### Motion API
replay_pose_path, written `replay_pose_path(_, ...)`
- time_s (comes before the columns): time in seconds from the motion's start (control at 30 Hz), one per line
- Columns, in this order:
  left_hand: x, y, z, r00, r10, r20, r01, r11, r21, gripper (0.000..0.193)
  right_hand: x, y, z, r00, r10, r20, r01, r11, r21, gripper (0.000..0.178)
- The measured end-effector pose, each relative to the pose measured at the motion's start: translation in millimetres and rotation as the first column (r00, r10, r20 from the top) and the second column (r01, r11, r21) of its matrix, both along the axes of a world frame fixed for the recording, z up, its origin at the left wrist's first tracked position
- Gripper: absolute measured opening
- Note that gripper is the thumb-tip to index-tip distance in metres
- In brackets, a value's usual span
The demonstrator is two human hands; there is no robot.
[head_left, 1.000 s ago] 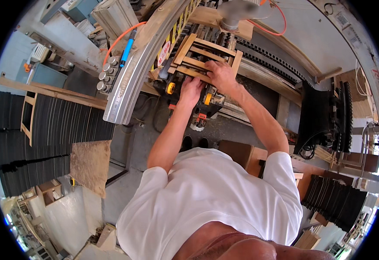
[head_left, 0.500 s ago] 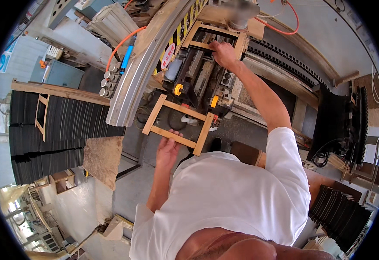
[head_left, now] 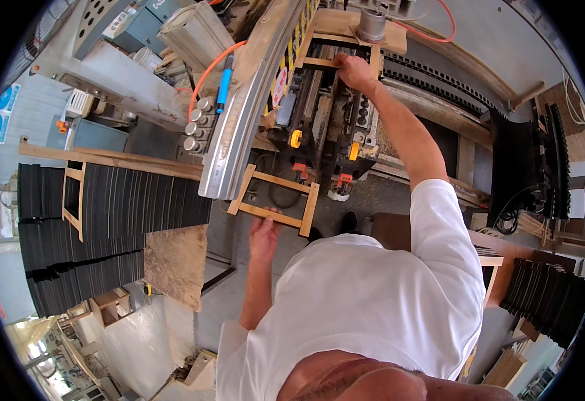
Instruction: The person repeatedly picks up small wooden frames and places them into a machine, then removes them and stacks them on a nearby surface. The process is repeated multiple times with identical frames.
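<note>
My left hand is closed on the near rail of a small light-wood frame, a rectangle of four slats whose ends jut past the corners. It is held in the air in front of the machine. My right hand reaches out to the machine's far end. There its fingers are closed on the near rail of a second wooden frame, which lies under a metal cylinder. Part of that second frame is hidden by the hand and the cylinder's wooden plate.
A metal beam with a blue air gun runs along the machine's left. Stacked dark slats with another frame stand further left. Yellow knobs are on the machine's near end. More dark pieces are stacked at right.
The view has shifted, and the machine sits further right in it. My left hand's frame has moved left relative to the machine and looks smaller. The cylinder, blurred before, is now sharp.
</note>
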State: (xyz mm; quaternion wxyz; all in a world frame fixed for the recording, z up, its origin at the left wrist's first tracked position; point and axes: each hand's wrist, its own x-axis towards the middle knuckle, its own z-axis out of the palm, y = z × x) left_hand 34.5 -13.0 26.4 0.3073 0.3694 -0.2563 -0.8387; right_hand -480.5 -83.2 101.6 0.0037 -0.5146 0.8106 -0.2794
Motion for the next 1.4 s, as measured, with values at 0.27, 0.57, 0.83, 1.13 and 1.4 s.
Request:
replay_pose_path(0.27, 19, -11, -32, 0.968, -0.02, 0.25, 0.026, 0.999, -0.022, 0.03, -1, 7, -12, 0.997, 0.067, -0.035, -0.069, 0.996, -0.049, 0.026)
replay_pose_path(0.57, -3, 4, -39, 0.901, -0.021, 0.433, 0.044, 0.998, -0.044, 0.023, -5, 6, -12, 0.996, 0.08, -0.036, -0.08, 0.997, -0.005, 0.03)
replay_pose_path(0.83, -22, 32, -40, 0.903, -0.004, 0.43, 0.03, 0.998, -0.054, 0.025, -25, -2, -13, 0.984, 0.114, 0.134, -0.104, 0.992, -0.077, 0.024)
replay_pose_path(1.13, -16, 41, -22, 0.865, 0.09, 0.493, -0.023, 0.99, -0.141, 0.023, -25, -9, -11, 0.978, 0.182, 0.105, -0.179, 0.983, -0.031, 0.031)
replay_pose_path(1.4, 25, 27, 81, 0.819, 0.269, 0.507, 0.088, 0.814, -0.574, 0.023, -21, -5, -5, 0.99, 0.104, 0.098, -0.106, 0.994, 0.014, 0.035)
